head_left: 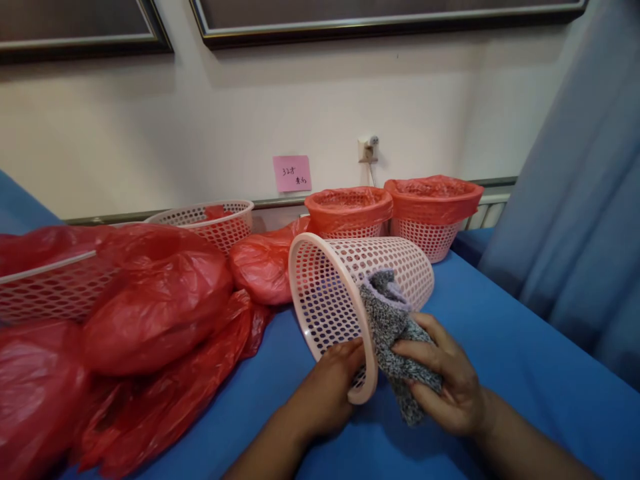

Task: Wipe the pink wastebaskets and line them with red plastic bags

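Observation:
A pink perforated plastic basket [345, 280] lies on its side on the blue table [510, 347], its open mouth turned toward me and to the left. My left hand [330, 390] grips the lower rim of that basket, fingers curled inside the mouth. My right hand [447, 377] is closed on a grey speckled cloth [393, 330], which is pressed against the basket's outer wall just right of the rim.
Two baskets lined with red bags [350, 210] [433, 200] stand at the back by the wall. An unlined basket [213, 223] and another at far left [45, 287] sit among crumpled red plastic bags [150, 293]. A blue curtain [585, 220] hangs at right.

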Action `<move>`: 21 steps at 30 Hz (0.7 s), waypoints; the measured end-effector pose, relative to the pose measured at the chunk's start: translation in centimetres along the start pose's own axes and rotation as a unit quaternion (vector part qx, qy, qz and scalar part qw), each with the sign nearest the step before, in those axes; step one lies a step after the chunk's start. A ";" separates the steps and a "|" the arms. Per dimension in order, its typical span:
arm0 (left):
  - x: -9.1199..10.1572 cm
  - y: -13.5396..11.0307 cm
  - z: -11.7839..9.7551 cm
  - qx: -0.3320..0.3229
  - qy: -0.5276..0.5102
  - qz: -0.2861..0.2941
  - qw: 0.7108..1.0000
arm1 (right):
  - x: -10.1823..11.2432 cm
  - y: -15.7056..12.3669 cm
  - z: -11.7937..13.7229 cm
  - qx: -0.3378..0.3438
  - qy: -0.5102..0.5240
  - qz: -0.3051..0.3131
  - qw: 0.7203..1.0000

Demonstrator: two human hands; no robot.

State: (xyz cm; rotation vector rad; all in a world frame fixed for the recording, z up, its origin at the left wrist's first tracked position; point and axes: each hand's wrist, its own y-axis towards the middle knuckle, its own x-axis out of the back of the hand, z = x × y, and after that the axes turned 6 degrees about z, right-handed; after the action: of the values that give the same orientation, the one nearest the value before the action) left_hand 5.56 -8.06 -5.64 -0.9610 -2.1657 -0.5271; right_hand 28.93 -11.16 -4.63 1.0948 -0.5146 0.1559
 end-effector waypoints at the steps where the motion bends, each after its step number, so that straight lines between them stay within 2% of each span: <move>1: 0.2 -0.1 -0.5 -0.011 -0.039 -0.005 0.999 | 0.0 0.2 0.0 0.009 -0.001 0.014 1.000; 5: 0.3 -0.5 -1.7 -0.045 -0.199 -0.057 0.977 | -0.7 0.3 -0.1 0.035 0.005 0.090 0.995; 7: 0.3 -0.7 -1.7 -0.041 -0.219 -0.081 0.972 | -1.3 0.0 -0.6 0.024 0.005 0.078 0.997; 9: 0.3 -0.7 -1.4 -0.025 -0.205 -0.098 0.973 | -1.6 -0.5 -1.9 -0.036 -0.021 -0.005 0.999; 11: 0.3 -0.8 -1.1 -0.013 -0.187 -0.103 0.977 | -1.3 -0.9 -4.0 -0.155 -0.056 -0.127 0.978; 13: 0.3 -0.7 -0.9 -0.016 -0.164 -0.096 0.982 | -0.5 -1.1 -6.5 -0.296 -0.052 -0.237 0.924; 14: 0.4 -0.7 -0.9 -0.021 -0.148 -0.092 0.984 | 0.0 -1.1 -7.7 -0.356 -0.031 -0.273 0.893; 16: 0.3 -0.8 -1.0 -0.032 -0.101 -0.095 0.990 | 0.9 -1.0 -9.0 -0.430 0.019 -0.310 0.848; 17: 0.3 -0.8 -1.0 -0.036 -0.073 -0.101 0.992 | 1.2 -1.0 -9.1 -0.437 0.029 -0.312 0.843; 18: 0.2 -0.8 -1.0 -0.039 -0.046 -0.109 0.992 | 1.2 -1.0 -8.8 -0.422 0.023 -0.303 0.854; 19: 0.2 -0.8 -1.0 -0.041 -0.022 -0.117 0.992 | 1.0 -1.0 -8.0 -0.384 0.003 -0.284 0.878; 21: 0.0 -0.7 -1.0 -0.040 0.018 -0.121 0.992 | 0.2 -1.2 -5.6 -0.257 -0.051 -0.208 0.943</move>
State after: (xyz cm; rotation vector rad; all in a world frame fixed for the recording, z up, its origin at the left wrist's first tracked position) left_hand 5.46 -9.16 -5.05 -0.7263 -2.2561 -0.7453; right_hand 31.35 -6.76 -7.47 0.6772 -0.3745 -0.3909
